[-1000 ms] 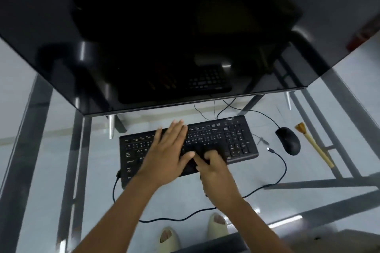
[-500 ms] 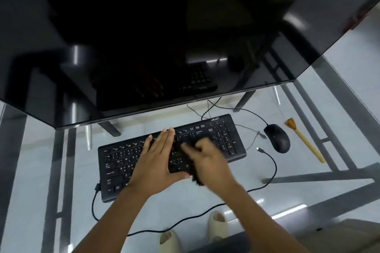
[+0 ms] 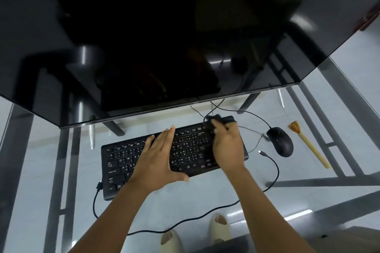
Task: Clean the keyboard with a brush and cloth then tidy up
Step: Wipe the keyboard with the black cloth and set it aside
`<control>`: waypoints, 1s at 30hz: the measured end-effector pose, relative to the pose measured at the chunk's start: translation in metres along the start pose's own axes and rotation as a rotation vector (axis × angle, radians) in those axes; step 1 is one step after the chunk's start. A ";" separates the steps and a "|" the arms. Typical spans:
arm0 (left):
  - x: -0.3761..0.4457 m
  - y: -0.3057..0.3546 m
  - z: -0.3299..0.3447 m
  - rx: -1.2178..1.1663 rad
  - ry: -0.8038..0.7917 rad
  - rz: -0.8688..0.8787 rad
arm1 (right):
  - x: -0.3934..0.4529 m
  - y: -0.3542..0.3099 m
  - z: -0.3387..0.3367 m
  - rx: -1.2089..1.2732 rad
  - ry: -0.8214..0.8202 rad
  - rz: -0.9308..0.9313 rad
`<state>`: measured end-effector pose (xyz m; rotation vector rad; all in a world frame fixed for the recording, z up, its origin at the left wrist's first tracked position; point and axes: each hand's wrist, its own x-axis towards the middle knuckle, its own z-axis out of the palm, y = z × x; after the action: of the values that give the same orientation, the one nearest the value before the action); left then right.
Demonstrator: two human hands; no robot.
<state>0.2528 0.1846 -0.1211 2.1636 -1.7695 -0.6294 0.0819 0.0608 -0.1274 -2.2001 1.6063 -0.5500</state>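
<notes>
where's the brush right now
In the head view the brush lies on the glass table at the far right, just right of the mouse, bristles pointing away from the person; neither hand touches it.

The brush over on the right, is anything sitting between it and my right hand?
Yes. The black mouse lies on the glass desk between the right hand, which wipes the keyboard with a dark cloth, and the brush. A loose cable end lies there too.
</notes>
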 end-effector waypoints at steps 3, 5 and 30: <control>0.001 0.000 0.001 -0.001 -0.003 -0.009 | -0.004 -0.031 0.008 0.015 0.028 0.071; 0.000 -0.002 0.002 -0.003 -0.004 -0.002 | -0.027 -0.062 0.020 0.056 -0.125 -0.123; -0.003 0.007 -0.007 0.037 -0.048 -0.016 | -0.063 0.020 -0.004 -0.173 -0.230 -0.449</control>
<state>0.2493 0.1856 -0.1111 2.2066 -1.8040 -0.6626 0.0457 0.1154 -0.1400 -2.6600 1.0809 -0.2640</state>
